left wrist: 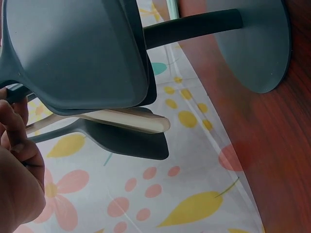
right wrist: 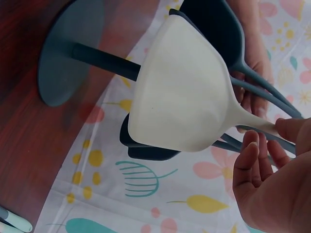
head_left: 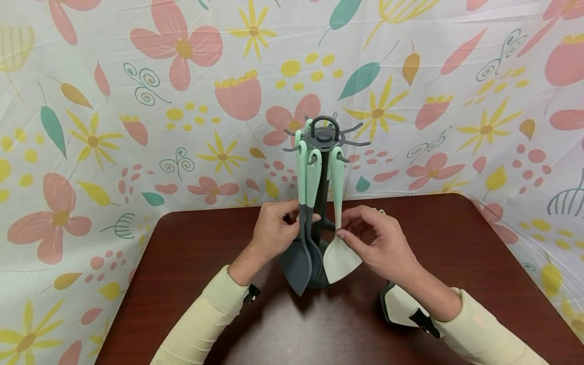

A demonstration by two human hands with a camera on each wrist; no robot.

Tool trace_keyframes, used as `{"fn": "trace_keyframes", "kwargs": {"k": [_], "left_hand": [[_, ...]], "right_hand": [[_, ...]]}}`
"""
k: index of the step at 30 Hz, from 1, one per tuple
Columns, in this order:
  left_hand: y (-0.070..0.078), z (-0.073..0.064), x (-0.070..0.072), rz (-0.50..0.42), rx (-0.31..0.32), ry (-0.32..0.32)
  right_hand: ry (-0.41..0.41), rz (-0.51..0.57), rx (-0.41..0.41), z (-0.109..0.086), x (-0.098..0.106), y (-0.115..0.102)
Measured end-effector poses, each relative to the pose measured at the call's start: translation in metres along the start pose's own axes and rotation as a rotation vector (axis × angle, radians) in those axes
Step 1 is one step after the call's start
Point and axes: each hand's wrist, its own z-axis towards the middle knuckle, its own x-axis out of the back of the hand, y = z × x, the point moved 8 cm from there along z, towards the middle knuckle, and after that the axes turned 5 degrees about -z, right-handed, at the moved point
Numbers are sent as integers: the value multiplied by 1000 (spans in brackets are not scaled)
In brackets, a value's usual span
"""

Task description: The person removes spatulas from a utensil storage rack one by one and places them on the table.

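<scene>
A dark grey utensil stand (head_left: 324,136) with a ring on top and several hooks stands upright on the table. From its hooks hang several utensils with mint-green handles. My right hand (head_left: 383,243) pinches the neck of a white spatula (right wrist: 180,92), thumb at the front, while the handle's top is at a hook. At the other side my left hand (head_left: 274,230) has its fingers curled at the neck of a dark grey spatula (head_left: 296,268), partly hidden by the handles. Another grey utensil (head_left: 315,256) hangs close beside it. More utensil heads show behind in the left wrist view.
Under my right forearm, more utensils with white and dark grey heads (head_left: 401,304) lie on the brown table (head_left: 210,304). A flower-patterned cloth (head_left: 182,121) hangs behind the table's far edge. The stand's round base (right wrist: 68,53) rests on the tabletop.
</scene>
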Motion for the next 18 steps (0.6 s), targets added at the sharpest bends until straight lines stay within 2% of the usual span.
{"fn": "trace_keyframes", "kwargs": {"k": [7, 18], "left_hand": [[0, -1, -1, -18, -1, 7], [0, -2, -2, -38, -18, 11]], "right_hand": [[7, 12, 40, -1, -1, -4], [5, 7, 36, 0, -1, -6]]}}
